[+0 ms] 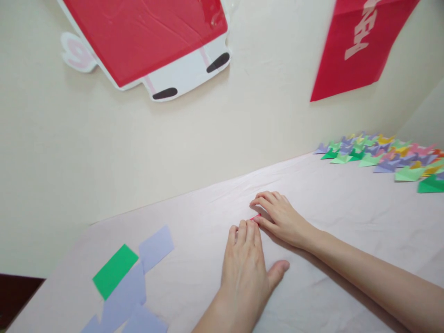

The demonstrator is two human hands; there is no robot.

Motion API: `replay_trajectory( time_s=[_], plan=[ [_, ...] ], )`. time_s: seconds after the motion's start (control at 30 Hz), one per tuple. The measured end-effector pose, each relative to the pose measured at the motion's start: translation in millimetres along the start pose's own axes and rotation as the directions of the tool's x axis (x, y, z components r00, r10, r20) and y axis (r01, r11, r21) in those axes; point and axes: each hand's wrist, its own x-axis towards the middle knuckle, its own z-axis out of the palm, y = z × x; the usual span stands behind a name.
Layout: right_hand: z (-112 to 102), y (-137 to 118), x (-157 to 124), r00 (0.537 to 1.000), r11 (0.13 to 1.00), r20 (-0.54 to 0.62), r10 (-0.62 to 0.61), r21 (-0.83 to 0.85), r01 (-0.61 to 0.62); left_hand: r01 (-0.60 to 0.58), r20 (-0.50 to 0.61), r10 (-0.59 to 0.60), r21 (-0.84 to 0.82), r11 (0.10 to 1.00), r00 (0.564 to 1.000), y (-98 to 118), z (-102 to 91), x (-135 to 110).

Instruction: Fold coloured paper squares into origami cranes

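Note:
A small red piece of folded paper (255,217) lies on the white-covered table, mostly hidden under my fingers. My left hand (245,263) rests palm down with its fingers stretched forward, the fingertips on the near side of the paper and the thumb out to the right. From the right comes my right hand (279,217); its thumb touches the paper's right end, while its curved fingers reach past the far side, apart from the thumb. How the paper is folded under the fingertips cannot be made out.
At the left lie a green paper sheet (115,271) and several lavender paper sheets (157,248), partly overlapping. Rows of colourful folded paper pieces (371,159) stand at the back right. Behind the table (204,203) rises a wall (166,152) with red hangings (360,51).

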Motion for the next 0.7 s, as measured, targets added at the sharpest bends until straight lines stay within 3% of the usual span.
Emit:
replay_trajectory(
  time_s=[0.23, 0.5, 0.63, 0.7],
  plan=[
    [5.0, 3.1, 3.9, 0.998, 0.996, -0.018, 0.055, -0.073, -0.056, -0.008, -0.004, 0.008, 0.05, 0.999, 1.0, 2.0, -4.8, -1.7],
    [3.3, 8.8, 6.6, 0.996, 0.997, -0.063, 0.057, 0.048, -0.054, 0.013, 0.028, -0.018, 0.195, 0.981, 0.999, 5.0, -15.5, -7.8],
    [-3.2, 6.3, 6.0, 0.996, 0.961, -0.04, -0.077, 0.264, 0.085, 0.061, 0.072, -0.069, 0.111, 0.992, 0.995, -6.0, -26.8, 0.8],
    [-5.9, 3.7, 5.1, 0.99, 0.945, -0.023, -0.141, 0.295, 0.142, 0.101, 0.058, -0.105, 0.069, 0.993, 0.993, -14.7, -27.7, 7.4]
  ],
)
